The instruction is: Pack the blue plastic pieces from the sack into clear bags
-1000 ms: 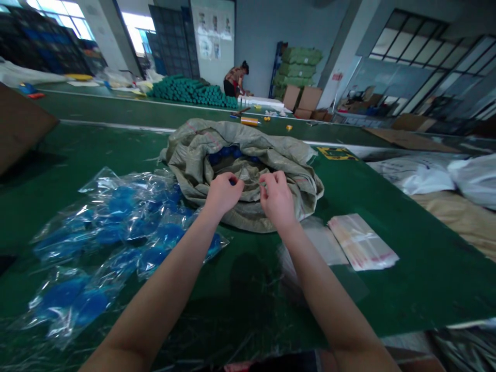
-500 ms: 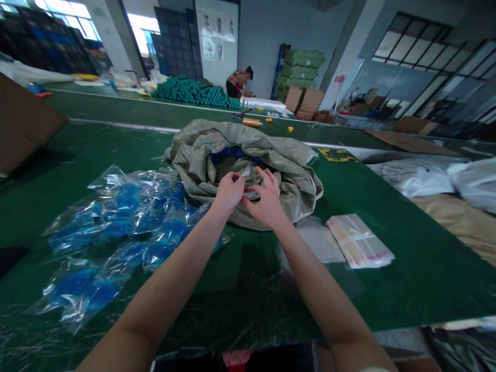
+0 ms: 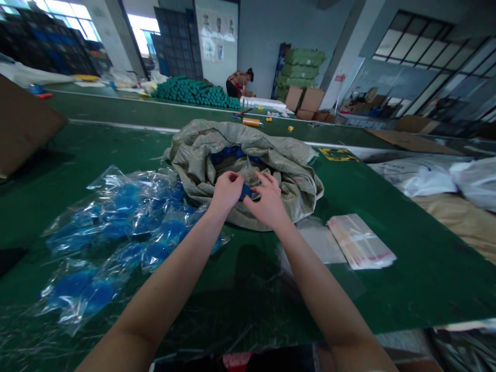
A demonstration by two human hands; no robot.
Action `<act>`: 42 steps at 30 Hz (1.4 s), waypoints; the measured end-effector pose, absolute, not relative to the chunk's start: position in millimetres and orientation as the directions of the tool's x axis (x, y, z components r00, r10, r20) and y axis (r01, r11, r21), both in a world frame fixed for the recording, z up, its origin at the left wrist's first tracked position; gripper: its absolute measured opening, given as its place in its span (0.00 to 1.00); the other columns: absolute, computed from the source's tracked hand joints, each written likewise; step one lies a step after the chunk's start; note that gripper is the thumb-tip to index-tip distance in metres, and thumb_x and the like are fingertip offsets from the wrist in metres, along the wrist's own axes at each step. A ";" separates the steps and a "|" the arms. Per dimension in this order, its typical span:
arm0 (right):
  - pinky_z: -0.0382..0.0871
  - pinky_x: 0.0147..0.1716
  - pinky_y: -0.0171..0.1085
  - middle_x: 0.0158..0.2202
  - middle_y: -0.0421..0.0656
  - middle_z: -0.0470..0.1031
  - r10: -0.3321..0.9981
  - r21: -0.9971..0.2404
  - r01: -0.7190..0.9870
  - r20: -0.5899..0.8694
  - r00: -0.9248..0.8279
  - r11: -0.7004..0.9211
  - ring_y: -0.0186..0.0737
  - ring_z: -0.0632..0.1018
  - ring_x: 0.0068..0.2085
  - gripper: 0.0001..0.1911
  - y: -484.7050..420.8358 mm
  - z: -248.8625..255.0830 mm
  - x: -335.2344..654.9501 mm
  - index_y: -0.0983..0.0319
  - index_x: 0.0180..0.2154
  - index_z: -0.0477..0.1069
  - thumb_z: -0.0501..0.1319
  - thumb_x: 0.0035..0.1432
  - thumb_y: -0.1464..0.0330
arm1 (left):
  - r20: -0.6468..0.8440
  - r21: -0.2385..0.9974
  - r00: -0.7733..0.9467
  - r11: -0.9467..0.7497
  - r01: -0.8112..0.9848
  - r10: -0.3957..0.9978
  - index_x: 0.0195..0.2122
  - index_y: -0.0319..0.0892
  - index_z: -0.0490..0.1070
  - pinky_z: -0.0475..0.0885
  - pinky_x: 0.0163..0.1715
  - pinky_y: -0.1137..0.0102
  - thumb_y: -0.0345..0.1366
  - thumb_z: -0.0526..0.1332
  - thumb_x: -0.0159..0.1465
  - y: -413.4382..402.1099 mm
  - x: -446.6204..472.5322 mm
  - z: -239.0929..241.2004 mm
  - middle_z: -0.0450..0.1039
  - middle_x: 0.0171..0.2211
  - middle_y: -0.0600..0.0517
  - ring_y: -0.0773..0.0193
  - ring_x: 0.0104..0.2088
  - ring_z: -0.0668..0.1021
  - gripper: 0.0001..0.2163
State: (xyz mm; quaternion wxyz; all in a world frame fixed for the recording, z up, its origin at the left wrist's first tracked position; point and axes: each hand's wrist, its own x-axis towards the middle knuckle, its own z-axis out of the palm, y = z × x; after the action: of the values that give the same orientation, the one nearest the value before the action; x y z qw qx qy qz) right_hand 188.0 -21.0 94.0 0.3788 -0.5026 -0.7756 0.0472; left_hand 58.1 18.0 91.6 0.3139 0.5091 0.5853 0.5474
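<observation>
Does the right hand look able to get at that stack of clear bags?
Probably yes: the stack of clear bags lies on the table beside the right forearm, and nothing seems to block it. The right hand is near the blue piece.

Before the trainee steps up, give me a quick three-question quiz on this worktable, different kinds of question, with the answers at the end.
1. Multiple choice: what colour is the small piece between the left hand and the right hand? a) red b) yellow c) blue
2. True or false: the grey-green sack is tied shut.
3. Fill in the blank: wrapped blue packets lie to the person's left of the sack, and a stack of flat clear bags lies nearer and to its ____.

Key: 1. c. 2. False; its mouth is open, with blue items showing inside. 3. right.
</observation>
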 end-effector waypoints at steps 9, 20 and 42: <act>0.66 0.57 0.43 0.52 0.47 0.78 0.874 -0.768 0.423 0.458 -0.164 0.481 0.45 0.77 0.53 0.08 -11.2 101.9 200.4 0.62 0.31 0.79 0.60 0.54 0.69 | 0.124 0.964 -0.288 -0.046 0.261 0.950 0.26 0.40 0.70 0.66 0.27 0.70 0.36 0.59 0.55 23.7 43.0 93.9 0.69 0.21 0.54 0.64 0.25 0.73 0.05; 0.74 0.46 0.40 0.45 0.49 0.80 0.868 -0.787 0.400 0.494 -0.047 0.469 0.42 0.80 0.43 0.14 -5.4 98.9 203.0 0.65 0.41 0.77 0.60 0.54 0.66 | 0.205 0.828 -0.204 -0.058 0.558 0.957 0.25 0.41 0.71 0.65 0.30 0.69 0.39 0.59 0.55 8.0 41.2 107.1 0.74 0.25 0.50 0.62 0.28 0.74 0.08; 0.72 0.45 0.46 0.38 0.54 0.74 0.857 -0.299 0.880 0.476 -0.197 0.368 0.51 0.76 0.41 0.09 -28.8 116.9 204.7 0.67 0.34 0.74 0.60 0.52 0.69 | 0.364 0.600 -0.012 -0.225 0.768 0.931 0.24 0.42 0.73 0.65 0.33 0.67 0.40 0.55 0.63 -4.9 55.6 106.3 0.75 0.26 0.46 0.57 0.29 0.75 0.14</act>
State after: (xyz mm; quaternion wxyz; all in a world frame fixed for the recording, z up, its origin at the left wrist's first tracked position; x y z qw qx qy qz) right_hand 204.7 -28.8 116.9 0.2933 -0.5617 -0.7733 -0.0199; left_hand 55.6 -4.9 106.3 0.1129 0.6937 0.6122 0.3622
